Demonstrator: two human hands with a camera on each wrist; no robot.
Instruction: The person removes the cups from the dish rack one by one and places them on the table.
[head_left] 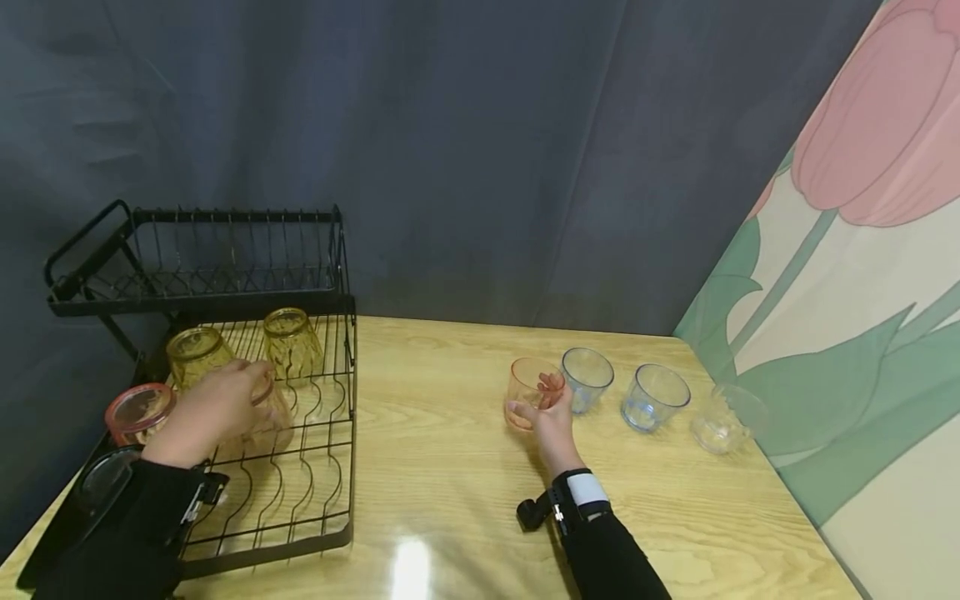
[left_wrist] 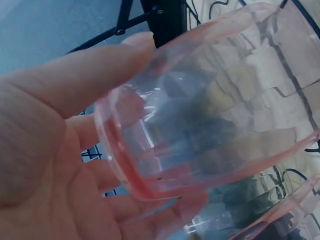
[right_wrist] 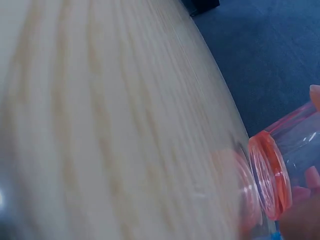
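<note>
On the black rack's lower level, my left hand (head_left: pixel 213 404) grips a pink faceted tumbler (head_left: pixel 272 423) by its base end. In the left wrist view the thumb lies along one side of this tumbler (left_wrist: pixel 200 125) and the fingers lie under the other. A second pink tumbler (head_left: pixel 138 414) sits on the rack left of that hand, and two yellow tumblers, one left (head_left: pixel 197 354) and one right (head_left: pixel 294 348), stand upside down behind it. Over on the table, my right hand (head_left: pixel 553 421) holds an orange-tinted glass (head_left: pixel 523 385) by its side; its thick base (right_wrist: pixel 270 175) is close to the wood.
Two blue-tinted glasses, one nearer (head_left: pixel 587 375) and one farther right (head_left: pixel 651 404), stand upright beside the right hand. A clear glass (head_left: pixel 723 425) is at the table's right edge. The rack's upper tier (head_left: pixel 195 304) rises behind the left hand. A dark curtain (head_left: pixel 465 167) hangs behind.
</note>
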